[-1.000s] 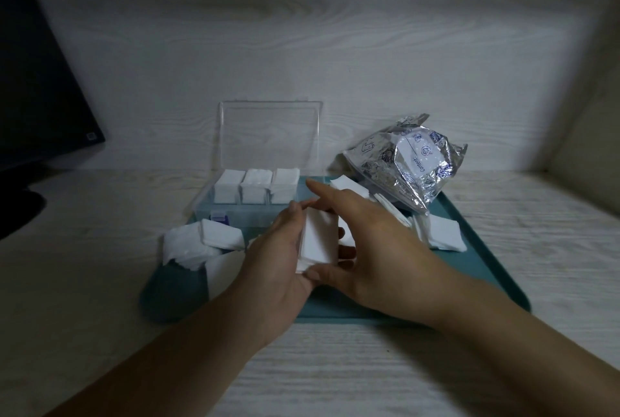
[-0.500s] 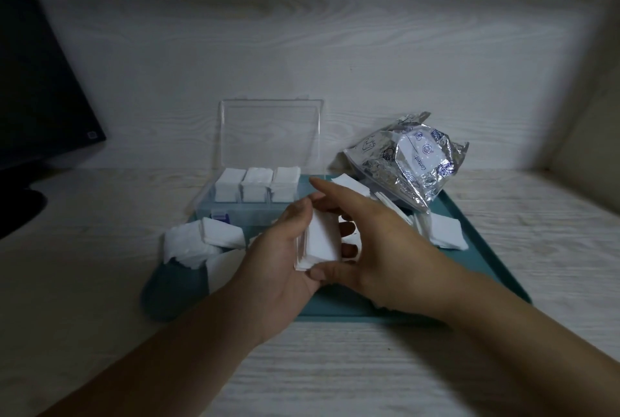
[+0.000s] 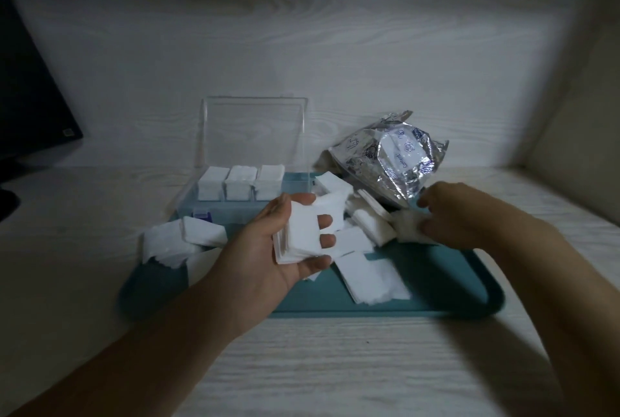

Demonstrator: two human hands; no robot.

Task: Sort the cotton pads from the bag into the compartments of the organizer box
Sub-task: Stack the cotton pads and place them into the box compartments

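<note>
My left hand (image 3: pixel 268 249) grips a stack of white cotton pads (image 3: pixel 302 232) above the teal tray (image 3: pixel 469 296), fingers curled round its front. My right hand (image 3: pixel 463 212) pinches another clump of pads (image 3: pixel 407 228) at the tray's right, just below the crinkled silver bag (image 3: pixel 396 161). The clear organizer box (image 3: pixel 235 212) stands open at the back left, its lid (image 3: pixel 255 135) upright. Three of its rear compartments hold pad stacks (image 3: pixel 240 183). Loose pads (image 3: pixel 369 274) lie on the tray between my hands.
A pile of loose pads (image 3: pixel 174 242) hangs over the tray's left edge. A dark monitor (image 3: pixel 23 108) stands at far left. White wood-grain walls close the back and right side. The tabletop (image 3: pixel 335 366) in front of the tray is bare.
My right hand has let go of the stack and moved right to the pads beside the bag. My left hand alone now holds the stack, turned face up.
</note>
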